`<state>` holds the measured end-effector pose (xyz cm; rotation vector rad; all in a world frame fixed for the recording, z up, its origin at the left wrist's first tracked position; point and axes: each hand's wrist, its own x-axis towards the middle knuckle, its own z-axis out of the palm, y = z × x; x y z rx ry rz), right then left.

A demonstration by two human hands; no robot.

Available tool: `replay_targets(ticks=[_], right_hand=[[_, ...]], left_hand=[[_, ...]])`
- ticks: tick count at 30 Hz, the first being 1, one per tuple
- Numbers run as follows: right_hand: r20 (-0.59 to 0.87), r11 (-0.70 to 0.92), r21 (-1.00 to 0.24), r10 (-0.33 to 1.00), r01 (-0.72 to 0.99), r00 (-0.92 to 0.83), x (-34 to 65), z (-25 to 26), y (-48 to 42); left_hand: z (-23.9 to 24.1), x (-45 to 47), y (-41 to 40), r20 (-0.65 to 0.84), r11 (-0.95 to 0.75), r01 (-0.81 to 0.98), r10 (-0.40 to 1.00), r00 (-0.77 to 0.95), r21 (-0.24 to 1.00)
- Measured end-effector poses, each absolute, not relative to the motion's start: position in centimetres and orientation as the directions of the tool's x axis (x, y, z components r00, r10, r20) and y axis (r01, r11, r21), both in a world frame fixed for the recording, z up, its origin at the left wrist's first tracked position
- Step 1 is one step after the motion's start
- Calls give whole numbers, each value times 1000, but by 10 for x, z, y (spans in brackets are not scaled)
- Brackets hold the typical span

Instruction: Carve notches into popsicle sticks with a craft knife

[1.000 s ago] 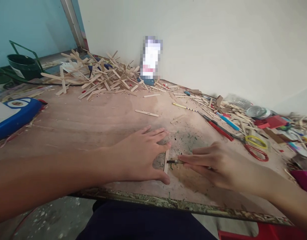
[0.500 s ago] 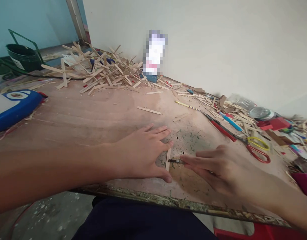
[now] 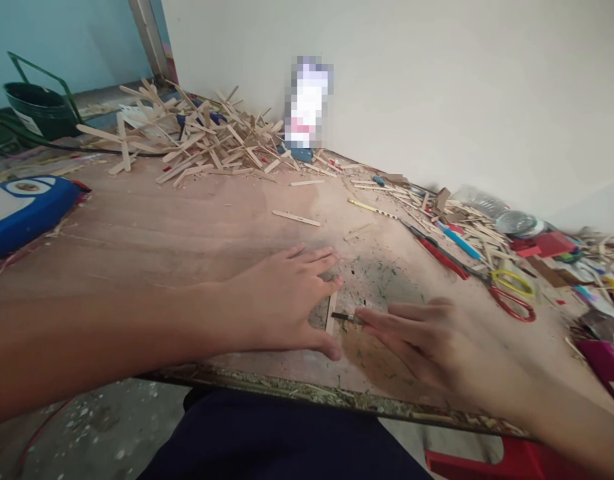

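Observation:
My left hand (image 3: pixel 281 303) lies flat on the plywood table (image 3: pixel 187 227), fingers spread, with thumb and forefinger pinning a short wooden craft stick (image 3: pixel 331 312) near the front edge. My right hand (image 3: pixel 431 343) is closed around a small dark-bladed cutting tool (image 3: pixel 347 317). Its tip touches the right side of the stick. The surface around the stick is scarred and stained green.
A heap of craft sticks (image 3: pixel 197 143) lies at the back left, with a blue case (image 3: pixel 27 210) and a green bucket (image 3: pixel 34 110) further left. Red scissors (image 3: pixel 507 297), red pliers (image 3: pixel 439 257), a pencil (image 3: pixel 374 209) and scattered scraps cover the right side. One loose stick (image 3: pixel 295 218) lies mid-table.
The view has shifted slightly. My right hand has slid a little toward me and is somewhat blurred, with the blade still at the stick. My left hand keeps holding the stick down.

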<state>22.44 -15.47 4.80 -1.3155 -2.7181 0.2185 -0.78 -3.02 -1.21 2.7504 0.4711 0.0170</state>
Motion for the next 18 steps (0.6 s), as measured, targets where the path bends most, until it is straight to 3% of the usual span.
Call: replay_targets(ticks=[8, 13, 15, 18], right_hand=[[200, 503, -340, 865, 795, -461, 229, 12, -170], [155, 470, -380, 881, 797, -446, 234, 23, -165], [176, 324, -508, 946, 798, -273, 235, 33, -163], [288, 178, -775, 953, 606, 88, 234, 46, -166]], left_hand=[[-15, -10, -30, -30, -891, 313, 322, 946, 330], [-14, -10, -30, -56, -882, 325, 326, 944, 343], [-13, -10, -30, -54, -885, 324, 326, 944, 335], [-13, -11, -30, -61, -891, 322, 320, 945, 319]])
